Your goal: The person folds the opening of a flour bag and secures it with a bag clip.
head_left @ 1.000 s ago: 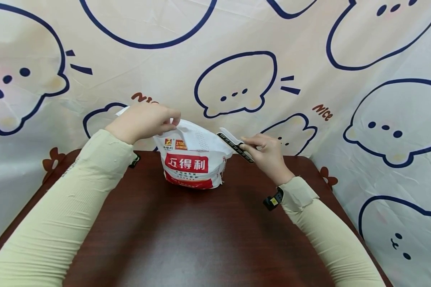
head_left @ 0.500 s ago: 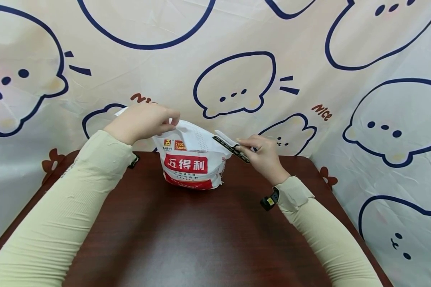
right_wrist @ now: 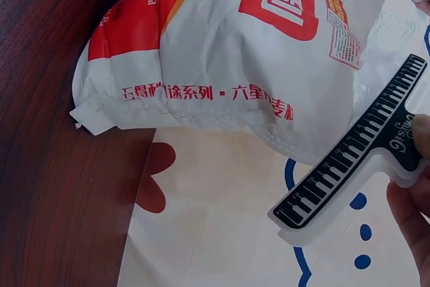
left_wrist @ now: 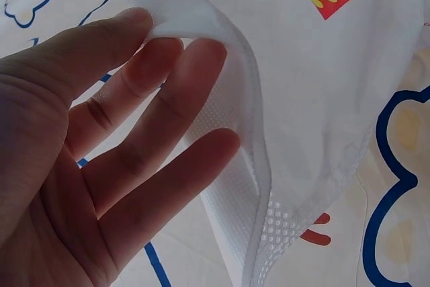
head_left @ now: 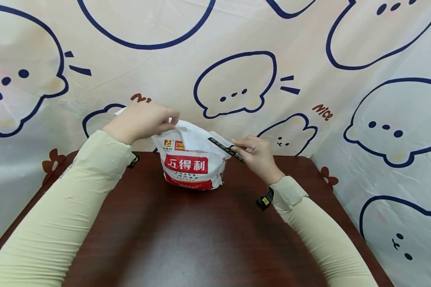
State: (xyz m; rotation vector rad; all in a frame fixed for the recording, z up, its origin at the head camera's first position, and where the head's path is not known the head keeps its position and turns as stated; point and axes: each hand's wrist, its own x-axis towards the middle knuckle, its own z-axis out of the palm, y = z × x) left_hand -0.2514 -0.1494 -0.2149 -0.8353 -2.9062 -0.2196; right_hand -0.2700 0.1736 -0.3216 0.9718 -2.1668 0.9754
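You had the white bag with the red label standing on the dark bench, close to the back edge and in front of the cartoon-print cloth. Your left hand held its top flap up, and in the left wrist view the fingers lay almost straight behind the film with the thumb pressed on the front, so it was a light pinch on the embossed seam rather than a fist. Your right hand held the sealing clip, a white bar with a black toothed face, by its far end; the right wrist view showed the thumb on its handle and the bar hanging free just beside the bag's upper right corner, not touching it as far as I could tell. The bag looked full and slumped at the base, so I judged it fairly heavy and soft, likely to sag or tip if you lifted it by the flap alone. The film looked thin and slippery except at the dotted seam, which seemed the best place to take hold. The clip looked stiff and light, easy to steer from its handle, though its bar could slide on the smooth film.
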